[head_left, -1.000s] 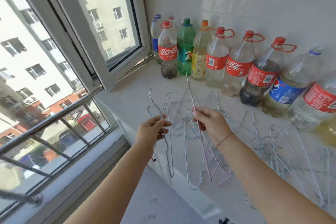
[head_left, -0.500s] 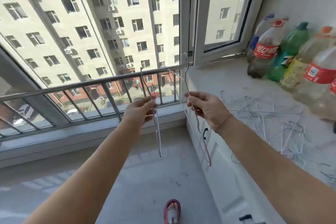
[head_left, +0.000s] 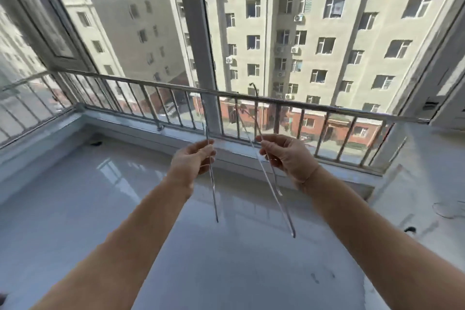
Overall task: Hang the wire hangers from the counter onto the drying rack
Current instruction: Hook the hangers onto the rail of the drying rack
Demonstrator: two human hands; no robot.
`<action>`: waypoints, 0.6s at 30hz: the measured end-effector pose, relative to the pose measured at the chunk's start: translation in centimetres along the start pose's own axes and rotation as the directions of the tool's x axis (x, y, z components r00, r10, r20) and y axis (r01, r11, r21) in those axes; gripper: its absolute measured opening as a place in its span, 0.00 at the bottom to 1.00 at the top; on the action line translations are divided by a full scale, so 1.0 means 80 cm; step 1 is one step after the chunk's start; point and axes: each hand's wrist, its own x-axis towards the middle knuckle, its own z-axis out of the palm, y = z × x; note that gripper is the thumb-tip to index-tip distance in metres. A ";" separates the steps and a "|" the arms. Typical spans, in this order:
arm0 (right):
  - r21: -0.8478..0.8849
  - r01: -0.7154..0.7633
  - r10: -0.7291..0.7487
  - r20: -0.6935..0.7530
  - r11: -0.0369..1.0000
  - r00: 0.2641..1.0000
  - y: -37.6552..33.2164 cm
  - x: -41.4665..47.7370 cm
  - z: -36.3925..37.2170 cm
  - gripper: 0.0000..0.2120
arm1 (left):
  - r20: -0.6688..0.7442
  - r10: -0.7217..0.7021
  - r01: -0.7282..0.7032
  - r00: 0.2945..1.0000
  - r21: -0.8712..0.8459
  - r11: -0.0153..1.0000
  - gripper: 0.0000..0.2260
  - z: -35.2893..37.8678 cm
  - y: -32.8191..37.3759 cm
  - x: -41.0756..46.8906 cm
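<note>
Wire hangers (head_left: 214,196) faint against railing (head_left: 327,107)

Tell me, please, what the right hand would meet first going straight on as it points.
Probably the railing ahead of the right hand gripping its wire hanger; depth is unclear.

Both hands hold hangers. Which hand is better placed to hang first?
Probably right. The right hand pinches the right hanger with its hook standing clear above the hand; the left hand pinches the left hanger edge-on, hook hard to make out. No drying rack is in view, so tentative.

open floor (head_left: 226,272) below, metal railing (head_left: 276,103) and window post (head_left: 198,58) blocking ahead
</note>
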 end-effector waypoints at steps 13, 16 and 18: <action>-0.032 -0.029 0.037 0.319 0.999 0.947 0.028 0.067 0.373 0.06 | -0.331 0.015 -0.055 0.943 -0.109 0.993 0.08 -0.355 0.061 -0.015; -0.040 -0.019 0.032 0.357 0.999 0.934 0.032 0.087 0.452 0.06 | -0.384 0.033 -0.078 0.923 -0.101 0.992 0.08 -0.432 0.081 -0.006; -0.022 -0.023 0.029 0.380 1.000 0.925 0.035 0.100 0.499 0.06 | -0.411 0.043 -0.085 0.910 -0.085 0.993 0.07 -0.476 0.093 0.000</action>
